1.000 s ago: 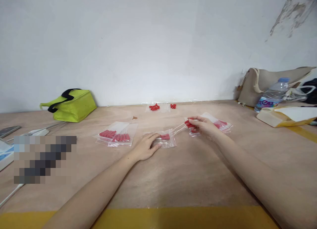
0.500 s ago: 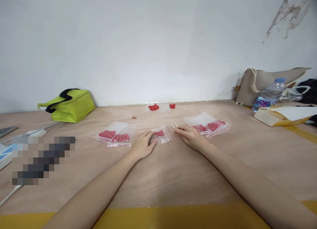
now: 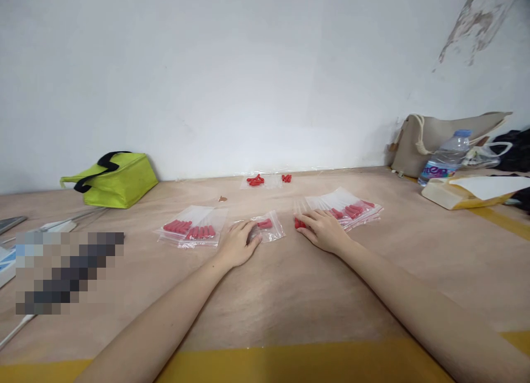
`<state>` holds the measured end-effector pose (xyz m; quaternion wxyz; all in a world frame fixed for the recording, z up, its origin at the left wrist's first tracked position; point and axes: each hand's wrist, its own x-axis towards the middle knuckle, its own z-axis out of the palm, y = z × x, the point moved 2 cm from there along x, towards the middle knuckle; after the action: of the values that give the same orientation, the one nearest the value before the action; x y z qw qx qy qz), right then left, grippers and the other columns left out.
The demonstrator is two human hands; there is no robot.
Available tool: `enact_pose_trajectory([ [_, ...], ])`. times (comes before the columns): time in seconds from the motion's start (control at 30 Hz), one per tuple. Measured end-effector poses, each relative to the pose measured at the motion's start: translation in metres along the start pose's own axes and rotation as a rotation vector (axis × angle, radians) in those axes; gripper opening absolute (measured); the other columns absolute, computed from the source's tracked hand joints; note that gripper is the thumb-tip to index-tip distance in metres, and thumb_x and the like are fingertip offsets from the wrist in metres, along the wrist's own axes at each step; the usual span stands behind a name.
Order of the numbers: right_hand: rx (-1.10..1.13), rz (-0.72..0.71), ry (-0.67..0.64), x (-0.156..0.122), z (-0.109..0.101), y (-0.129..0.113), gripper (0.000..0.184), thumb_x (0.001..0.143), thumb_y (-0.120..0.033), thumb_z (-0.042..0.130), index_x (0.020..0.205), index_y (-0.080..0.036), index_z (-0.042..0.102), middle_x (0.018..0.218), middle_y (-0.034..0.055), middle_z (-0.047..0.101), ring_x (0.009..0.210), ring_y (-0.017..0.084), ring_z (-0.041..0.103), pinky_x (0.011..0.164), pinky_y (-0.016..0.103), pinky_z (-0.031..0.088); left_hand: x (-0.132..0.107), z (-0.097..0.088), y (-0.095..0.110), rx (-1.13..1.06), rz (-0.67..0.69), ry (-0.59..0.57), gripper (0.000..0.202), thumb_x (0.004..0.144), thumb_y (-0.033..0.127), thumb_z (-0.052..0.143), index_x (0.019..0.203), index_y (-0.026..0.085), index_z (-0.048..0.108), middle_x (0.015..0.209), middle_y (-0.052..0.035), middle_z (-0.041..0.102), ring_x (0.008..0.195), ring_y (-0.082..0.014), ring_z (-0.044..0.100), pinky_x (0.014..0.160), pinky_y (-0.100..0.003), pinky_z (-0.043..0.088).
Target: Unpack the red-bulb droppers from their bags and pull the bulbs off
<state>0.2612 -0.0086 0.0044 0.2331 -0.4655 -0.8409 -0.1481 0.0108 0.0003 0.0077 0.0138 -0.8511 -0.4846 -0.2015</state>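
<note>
Left hand (image 3: pixel 238 242) flat on clear plastic bag (image 3: pixel 276 232), right hand (image 3: pixel 323 228) over red pieces (image 3: pixel 298 223).
Bag at left hand's three o'clock, probably steadied; thumb spread from fingers. Red pieces at right hand's nine o'clock; pinch cannot be told.

Soft, fairly bright light on the pale wall (image 3: pixel 248 85)
Faint shadow dulls the near counter (image 3: pixel 314 306); the clear bag (image 3: pixel 274 234) glints; coarse pixel blocks (image 3: pixel 69 275) mask the left.

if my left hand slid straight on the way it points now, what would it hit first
Probably the small red cylindrical pieces in the clear plastic bag: the left hand lies over that bag's left part, fingertips beside them, though contact is hard to judge.
</note>
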Motion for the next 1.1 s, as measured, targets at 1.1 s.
enact_pose_trajectory([
  [1.1,0.402,0.11,-0.063,0.012,0.006,-0.042,0.019,0.068,-0.032,0.066,0.078,-0.018,0.058,0.084,0.0047,0.057,0.082,0.018,0.05,0.073,0.031,0.037,-0.004,-0.002,0.013,-0.202,0.197,-0.169,0.045,0.088,0.039,0.037,0.129,0.02,0.04,0.133,-0.0063,0.044,0.122,-0.0179,0.039,0.104,-0.036,0.029],
])
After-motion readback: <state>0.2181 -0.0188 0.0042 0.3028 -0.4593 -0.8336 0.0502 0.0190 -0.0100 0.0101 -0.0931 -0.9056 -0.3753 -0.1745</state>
